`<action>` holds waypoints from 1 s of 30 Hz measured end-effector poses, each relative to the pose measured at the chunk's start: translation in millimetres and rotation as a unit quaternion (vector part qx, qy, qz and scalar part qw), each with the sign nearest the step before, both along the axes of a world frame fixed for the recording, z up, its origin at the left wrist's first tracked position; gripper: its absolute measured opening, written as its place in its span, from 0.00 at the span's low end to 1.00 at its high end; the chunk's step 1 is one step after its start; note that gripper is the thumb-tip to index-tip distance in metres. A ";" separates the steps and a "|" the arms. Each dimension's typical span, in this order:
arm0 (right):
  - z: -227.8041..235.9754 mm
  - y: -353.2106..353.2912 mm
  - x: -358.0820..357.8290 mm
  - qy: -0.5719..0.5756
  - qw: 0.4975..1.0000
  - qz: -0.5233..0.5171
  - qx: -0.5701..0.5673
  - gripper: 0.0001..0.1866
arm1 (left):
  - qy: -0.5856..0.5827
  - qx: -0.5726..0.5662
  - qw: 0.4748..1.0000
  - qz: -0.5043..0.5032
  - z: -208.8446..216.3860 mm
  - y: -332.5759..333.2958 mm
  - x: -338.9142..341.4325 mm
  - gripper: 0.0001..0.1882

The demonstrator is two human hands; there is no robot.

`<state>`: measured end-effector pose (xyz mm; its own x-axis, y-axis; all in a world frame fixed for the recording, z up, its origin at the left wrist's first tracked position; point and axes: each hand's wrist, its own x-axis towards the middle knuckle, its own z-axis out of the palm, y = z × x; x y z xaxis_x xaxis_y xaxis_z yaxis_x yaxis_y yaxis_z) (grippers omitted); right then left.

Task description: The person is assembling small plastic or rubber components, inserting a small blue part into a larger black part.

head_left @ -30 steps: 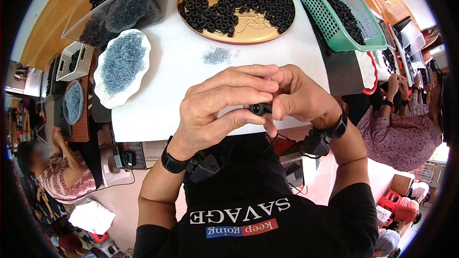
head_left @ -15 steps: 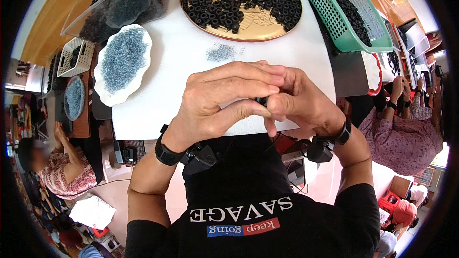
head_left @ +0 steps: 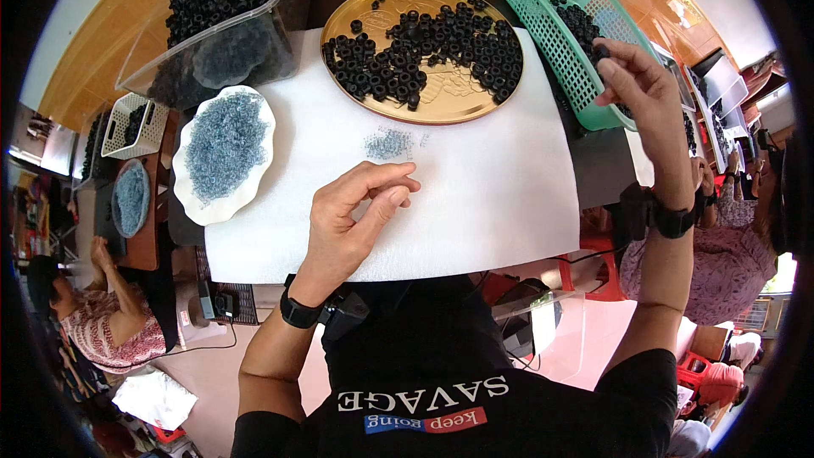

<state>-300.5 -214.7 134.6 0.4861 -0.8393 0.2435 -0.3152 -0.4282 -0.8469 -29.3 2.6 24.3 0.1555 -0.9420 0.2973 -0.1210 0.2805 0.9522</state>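
Observation:
Over the right-hand green basket [head_left: 543, 59], my right hand [head_left: 640, 89] pinches a small black ring [head_left: 601, 52] between thumb and fingers. The basket holds many similar black ring-shaped parts. My left hand [head_left: 356, 212] hovers above the white foam sheet [head_left: 483, 203], its fingers curled in and the thumb close to their tips. Whatever lies between those fingers, if anything, is hidden. Just beyond it is a small heap of tiny clear-blue pieces [head_left: 390, 142]. At the far side a round gold tray [head_left: 445, 89] bears many black rings, with part of its surface bare.
A scalloped white dish [head_left: 222, 212] full of tiny blue pieces stands on the left. Behind it is a clear plastic bin [head_left: 280, 13] heaped with black rings. Other people work at tables on both sides. A red stool [head_left: 598, 267] stands below the table's right edge.
My hands have come apart. The right has moved far right, up to the green basket; the left stays over the sheet, slightly lower. The view has shifted a little.

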 end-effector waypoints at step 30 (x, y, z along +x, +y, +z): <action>-70.6 -5.9 136.9 0.225 0.945 0.213 -0.107 0.11 | 0.079 0.026 0.997 -0.002 -12.9 -2.8 6.1 0.14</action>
<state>-163.6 -220.6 63.9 0.8634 -0.4991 0.0737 -0.3830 -0.7436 -0.5481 -23.2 -0.3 11.3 0.1923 -0.9563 0.2203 0.0322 0.2305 0.9725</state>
